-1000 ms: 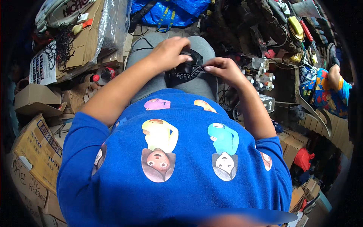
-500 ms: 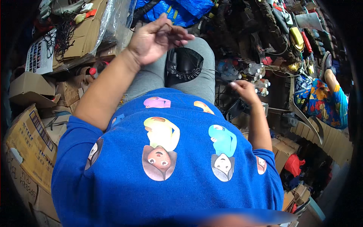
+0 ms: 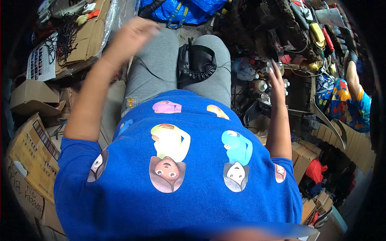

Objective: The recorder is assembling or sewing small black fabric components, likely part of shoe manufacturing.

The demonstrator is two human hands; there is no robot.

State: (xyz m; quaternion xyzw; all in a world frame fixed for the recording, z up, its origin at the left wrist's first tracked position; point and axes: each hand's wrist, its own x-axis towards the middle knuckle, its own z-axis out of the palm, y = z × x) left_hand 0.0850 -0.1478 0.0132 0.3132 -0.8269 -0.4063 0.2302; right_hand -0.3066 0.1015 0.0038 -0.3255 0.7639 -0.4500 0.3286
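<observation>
A black leather shoe upper [image 3: 201, 60] with a gathered, stitched toe rests on my right thigh. Thin dark thread [image 3: 155, 74] runs from its left side across my lap towards my left arm. Another strand leaves its right side; where that one ends cannot be made out. My left hand [image 3: 134, 36] is raised beyond my left thigh, off the shoe, its fingers smeared by motion. Out to the right, over the bottles, my right hand [image 3: 276, 82] is lifted with its fingers stretched out. I see nothing plainly gripped in it.
Several plastic bottles [image 3: 261, 86] crowd beside my right leg. Cardboard boxes [image 3: 34, 96] and a stack of flat cardboard [image 3: 86, 38] line the left. A blue bag [image 3: 193, 12] lies ahead. At the far right a person's bare leg and bright patterned clothing [image 3: 341, 102] show.
Both hands have moved apart, away from the shoe. My left hand swung left; my right hand rose and went outward, its fingers straightening. The shoe upper shifted slightly on my thigh.
</observation>
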